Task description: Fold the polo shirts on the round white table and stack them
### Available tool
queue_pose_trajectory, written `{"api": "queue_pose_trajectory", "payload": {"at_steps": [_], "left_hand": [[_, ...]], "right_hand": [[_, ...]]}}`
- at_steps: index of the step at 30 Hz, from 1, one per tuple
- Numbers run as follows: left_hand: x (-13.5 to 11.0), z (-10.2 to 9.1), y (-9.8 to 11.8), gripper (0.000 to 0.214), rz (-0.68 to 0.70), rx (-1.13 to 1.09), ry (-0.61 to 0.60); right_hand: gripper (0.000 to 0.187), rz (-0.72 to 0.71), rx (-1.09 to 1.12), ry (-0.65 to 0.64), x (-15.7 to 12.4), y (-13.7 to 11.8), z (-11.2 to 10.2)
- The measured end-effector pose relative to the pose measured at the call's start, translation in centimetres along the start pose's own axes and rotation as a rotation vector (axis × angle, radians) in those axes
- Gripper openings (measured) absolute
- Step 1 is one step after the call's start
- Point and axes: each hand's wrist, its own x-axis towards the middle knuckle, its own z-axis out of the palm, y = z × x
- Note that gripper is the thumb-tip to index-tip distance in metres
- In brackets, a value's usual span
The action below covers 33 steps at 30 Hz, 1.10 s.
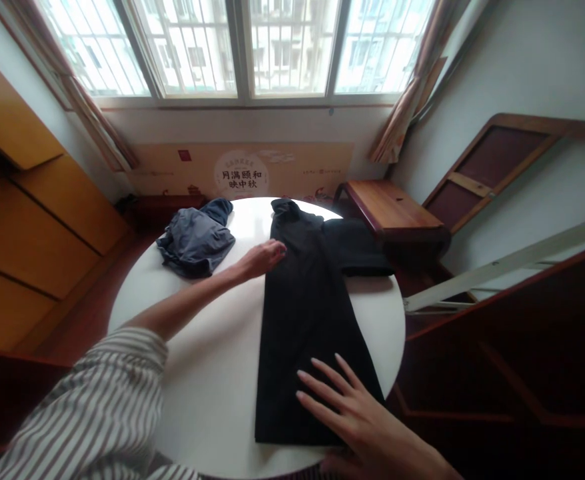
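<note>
A pair of black trousers (302,320) lies folded lengthwise on a round white table (207,373), its hem end toward me and its bunched waist end toward the window. At the left edge of the upper leg is my left hand (262,260), its fingers curled closed at the fabric; the exact hold is partly hidden. My right hand (350,407) rests open on the lower leg near the hem, fingers spread. Beside the trousers on the right lies a folded black garment (360,248), partly covered by them.
A crumpled grey-blue garment (197,240) sits at the table's far left. Behind the table's right side is a small wooden side table (392,203). Orange cabinets (37,227) stand on the left, and a pale slanted rail (497,270) runs on the right.
</note>
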Motion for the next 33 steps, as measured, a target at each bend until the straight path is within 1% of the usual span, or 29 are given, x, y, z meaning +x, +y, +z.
{"api": "queue_pose_trajectory", "payload": {"at_steps": [1,2,3,5,6,8,9,10,12,14,17,19,21,23,25,28,30,33], "left_hand": [[-3.1,-0.2,1.4,0.019,0.081,-0.025,-0.063],[-6.4,-0.5,2.9,0.021,0.131,-0.052,-0.111],[-9.7,-0.8,4.3,0.023,0.173,-0.085,-0.185],[-15.6,-1.3,6.9,0.021,0.236,-0.154,-0.309],[-18.1,-1.5,8.0,0.024,0.262,-0.142,-0.322],[-21.8,-1.5,9.4,0.046,0.319,-0.084,-0.329],[-23.1,-1.3,9.8,0.051,0.344,-0.054,-0.313],[-24.0,-1.0,10.0,0.05,0.37,-0.032,-0.29],[-24.9,-0.3,10.1,0.042,0.427,-0.008,-0.225],[-25.1,0.3,10.0,0.04,0.49,0.022,-0.169],[-24.8,0.6,10.1,0.036,0.546,0.06,-0.142],[-24.7,0.8,10.3,0.032,0.515,0.017,-0.129],[-24.6,0.9,10.4,0.03,0.437,-0.095,-0.084],[-24.5,1.1,10.5,0.031,0.359,-0.212,-0.015],[-24.4,1.1,10.5,0.035,0.324,-0.273,0.046],[-24.7,0.2,10.9,0.037,0.319,-0.266,0.071],[-25.1,-1.1,11.6,0.036,0.32,-0.259,0.061],[-25.5,-3.7,12.8,0.029,0.308,-0.296,0.075]], "right_hand": [[0.09,0.056,-0.054,0.05,-1.4,0.2,0.2],[0.087,0.111,-0.104,0.101,-2.9,0.4,0.4],[0.084,0.15,-0.145,0.153,-4.2,0.7,0.7],[0.078,0.177,-0.195,0.233,-6.3,1.3,1.6],[0.078,0.169,-0.205,0.255,-7.1,1.6,2.2],[0.083,0.137,-0.22,0.267,-8.0,2.0,3.3],[0.086,0.122,-0.229,0.265,-8.2,2.3,3.8],[0.087,0.115,-0.242,0.26,-8.3,2.5,4.2],[0.085,0.101,-0.274,0.255,-8.3,2.8,4.9],[0.081,0.084,-0.306,0.257,-8.3,3.2,5.2],[0.079,0.037,-0.361,0.294,-8.4,3.7,5.3],[0.078,0.0,-0.39,0.32,-8.5,4.0,5.1],[0.074,-0.037,-0.375,0.327,-8.6,4.3,4.9],[0.068,-0.057,-0.305,0.342,-8.6,4.5,4.6],[0.065,-0.065,-0.2,0.409,-8.6,4.3,4.0],[0.064,-0.027,-0.059,0.531,-8.8,3.2,2.5],[0.059,-0.01,0.017,0.563,-9.3,2.2,1.2],[0.043,-0.004,0.138,0.591,-9.5,0.9,-0.9]]}}
